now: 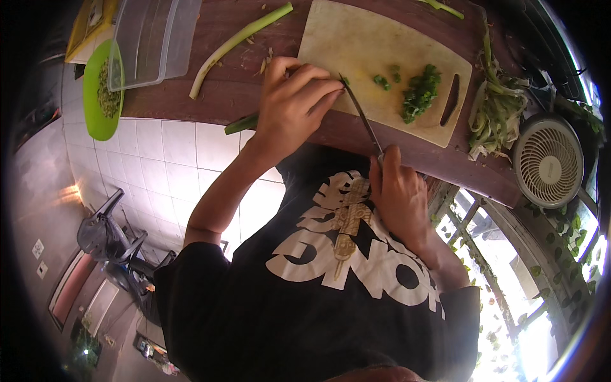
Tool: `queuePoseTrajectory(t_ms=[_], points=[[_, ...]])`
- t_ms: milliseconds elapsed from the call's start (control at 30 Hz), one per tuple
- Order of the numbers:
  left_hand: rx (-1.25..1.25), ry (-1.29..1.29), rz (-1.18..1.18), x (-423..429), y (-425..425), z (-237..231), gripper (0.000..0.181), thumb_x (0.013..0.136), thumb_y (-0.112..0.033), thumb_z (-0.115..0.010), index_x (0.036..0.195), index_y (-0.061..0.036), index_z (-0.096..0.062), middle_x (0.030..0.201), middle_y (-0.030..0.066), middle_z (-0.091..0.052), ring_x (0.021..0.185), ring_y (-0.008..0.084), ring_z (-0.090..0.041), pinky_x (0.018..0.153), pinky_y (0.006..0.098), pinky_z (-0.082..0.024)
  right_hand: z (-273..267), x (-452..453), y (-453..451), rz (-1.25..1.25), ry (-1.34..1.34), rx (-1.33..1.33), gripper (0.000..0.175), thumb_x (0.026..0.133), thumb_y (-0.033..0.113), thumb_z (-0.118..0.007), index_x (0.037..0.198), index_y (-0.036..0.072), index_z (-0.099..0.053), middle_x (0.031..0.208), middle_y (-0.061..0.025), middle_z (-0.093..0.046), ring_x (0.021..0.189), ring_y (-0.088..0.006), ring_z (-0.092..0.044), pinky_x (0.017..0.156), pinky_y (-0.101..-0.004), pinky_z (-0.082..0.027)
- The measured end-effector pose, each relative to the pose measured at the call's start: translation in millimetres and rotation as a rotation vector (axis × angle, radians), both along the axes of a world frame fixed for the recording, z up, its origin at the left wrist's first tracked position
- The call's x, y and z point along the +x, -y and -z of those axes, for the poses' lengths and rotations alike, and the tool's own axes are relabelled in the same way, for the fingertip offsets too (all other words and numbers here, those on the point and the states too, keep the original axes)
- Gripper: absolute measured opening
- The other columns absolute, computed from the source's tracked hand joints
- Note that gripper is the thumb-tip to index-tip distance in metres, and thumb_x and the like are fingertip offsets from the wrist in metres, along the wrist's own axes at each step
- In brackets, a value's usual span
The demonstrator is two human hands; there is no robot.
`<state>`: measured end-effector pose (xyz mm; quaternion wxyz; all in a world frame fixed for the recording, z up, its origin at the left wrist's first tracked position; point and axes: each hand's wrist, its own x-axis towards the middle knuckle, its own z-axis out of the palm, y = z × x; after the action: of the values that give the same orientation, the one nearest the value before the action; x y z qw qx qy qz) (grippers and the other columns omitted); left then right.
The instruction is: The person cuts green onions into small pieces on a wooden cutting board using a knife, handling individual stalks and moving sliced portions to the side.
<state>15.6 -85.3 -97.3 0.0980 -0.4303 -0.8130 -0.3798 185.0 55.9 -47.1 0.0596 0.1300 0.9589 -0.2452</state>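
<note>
My left hand point(298, 98) is bent over the near left edge of a pale cutting board point(353, 33), its fingers closed on a green stalk point(242, 123). The stalk's dark end sticks out to the left, past the table edge; its middle is hidden by the hand. In my right hand point(401, 191) is the handle of a knife point(360, 112). The blade's tip end meets the stalk right beside my left fingertips. On the board lie a few cut green pieces point(382, 82) and, farther right, a heap of chopped greens point(421, 93).
A long pale-green stalk point(238, 42) lies on the brown table point(219, 90). To the left are a clear plastic container point(148, 43) and a green dish point(90, 95) of small bits. Wilted leaves point(496, 112) and a round fan point(549, 162) stand at the right.
</note>
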Motion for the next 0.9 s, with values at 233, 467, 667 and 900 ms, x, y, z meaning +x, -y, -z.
queuePoseTrajectory(t_ms=[233,467,667,900], points=[[-0.023,-0.017,-0.001,-1.1,0.3,0.0,0.016,0.075,-0.004,-0.078,0.088,-0.0094,-0.071,0.09,-0.0014,-0.064,0.094,0.0243,-0.053,0.082,0.0356,-0.044,7.6,-14.8,2.5,0.037,0.048,0.028,0.02,0.095,0.017,-0.06,0.089,0.003,-0.046,0.057,-0.0176,-0.061,0.05,-0.0354,-0.064,0.043,-0.0415,-0.052],[0.01,-0.002,0.066,4.2,-4.0,-2.8,0.019,0.073,0.001,-0.077,0.088,-0.0088,-0.071,0.094,-0.0004,-0.066,0.095,0.0244,-0.053,0.078,0.0344,-0.047,2.2,9.2,-15.0,0.189,0.045,-0.149,0.021,0.096,0.016,-0.06,0.095,0.001,-0.045,0.057,-0.0191,-0.06,0.051,-0.0396,-0.062,0.043,-0.0462,-0.049],[0.017,-0.001,0.017,5.2,-22.1,-6.4,0.023,0.07,0.003,-0.078,0.088,-0.0095,-0.074,0.09,0.0014,-0.068,0.091,0.0236,-0.056,0.075,0.0339,-0.047,-0.7,13.2,-7.6,0.141,-0.004,-0.081,0.021,0.096,0.017,-0.059,0.096,0.001,-0.045,0.056,-0.0189,-0.058,0.049,-0.0396,-0.061,0.044,-0.0464,-0.049],[-0.007,-0.01,-0.001,8.0,-17.8,-4.8,0.022,0.07,0.001,-0.08,0.088,-0.01,-0.074,0.089,0.0008,-0.068,0.089,0.0238,-0.055,0.075,0.0342,-0.047,1.1,14.6,-6.9,0.092,0.02,-0.093,0.021,0.096,0.018,-0.059,0.092,0.001,-0.046,0.054,-0.0178,-0.058,0.047,-0.0378,-0.061,0.044,-0.0449,-0.05]])
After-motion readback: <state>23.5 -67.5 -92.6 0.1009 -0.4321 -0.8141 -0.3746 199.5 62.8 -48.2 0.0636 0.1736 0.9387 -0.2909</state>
